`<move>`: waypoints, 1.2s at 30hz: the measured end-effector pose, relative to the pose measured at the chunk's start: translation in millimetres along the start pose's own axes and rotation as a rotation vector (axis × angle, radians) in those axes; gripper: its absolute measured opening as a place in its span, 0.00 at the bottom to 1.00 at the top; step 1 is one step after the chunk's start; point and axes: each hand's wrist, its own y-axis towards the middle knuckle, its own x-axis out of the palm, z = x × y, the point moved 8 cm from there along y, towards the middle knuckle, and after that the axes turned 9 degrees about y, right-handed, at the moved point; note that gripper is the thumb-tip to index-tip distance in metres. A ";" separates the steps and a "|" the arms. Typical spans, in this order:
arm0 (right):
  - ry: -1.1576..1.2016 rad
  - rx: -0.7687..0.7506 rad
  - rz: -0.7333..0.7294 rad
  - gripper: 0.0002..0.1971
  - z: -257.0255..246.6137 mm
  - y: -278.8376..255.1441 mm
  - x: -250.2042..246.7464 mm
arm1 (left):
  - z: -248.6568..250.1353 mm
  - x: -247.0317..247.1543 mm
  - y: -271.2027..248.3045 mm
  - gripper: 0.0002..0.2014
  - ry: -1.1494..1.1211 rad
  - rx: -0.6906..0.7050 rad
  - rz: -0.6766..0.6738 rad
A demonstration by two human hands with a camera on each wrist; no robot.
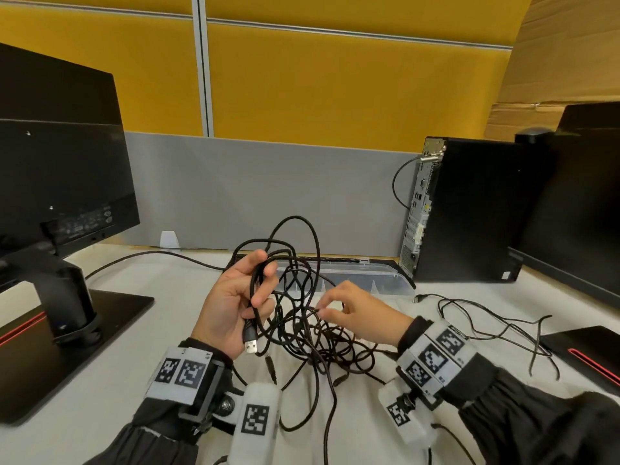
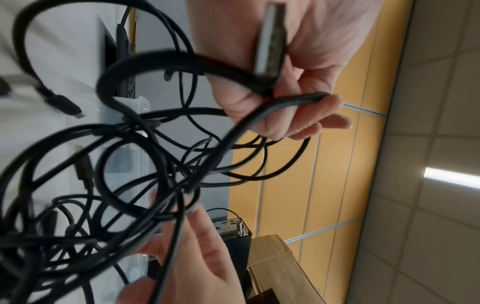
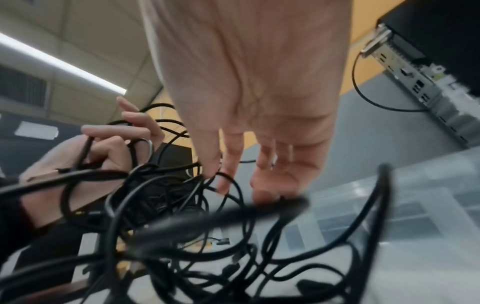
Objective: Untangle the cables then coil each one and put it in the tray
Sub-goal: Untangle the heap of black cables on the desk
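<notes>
Two hands are working a tangle of black cables (image 1: 302,317) on the desk (image 1: 100,380) before the tray (image 1: 365,280): left hand (image 1: 231,303) gripping several strands, right hand (image 1: 355,317) apparently pinching one loop.

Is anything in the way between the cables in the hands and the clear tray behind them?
No object blocks the way: the tray lies just behind the tangle of cables. What holds it up is the tangle: the cable in the left hand loops through the pile that the right hand picks at.
</notes>
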 end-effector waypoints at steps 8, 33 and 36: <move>0.144 -0.068 -0.039 0.05 -4.7 -13.1 -26.1 | 11.5 -24.8 3.4 0.09 0.112 0.008 0.126; -0.343 0.205 0.201 0.07 33.5 -58.2 -97.7 | 10.3 -63.3 8.6 0.12 0.420 0.028 0.431; -0.706 0.214 0.105 0.18 19.0 -58.9 -82.3 | 6.6 -63.1 9.3 0.11 0.408 0.008 0.426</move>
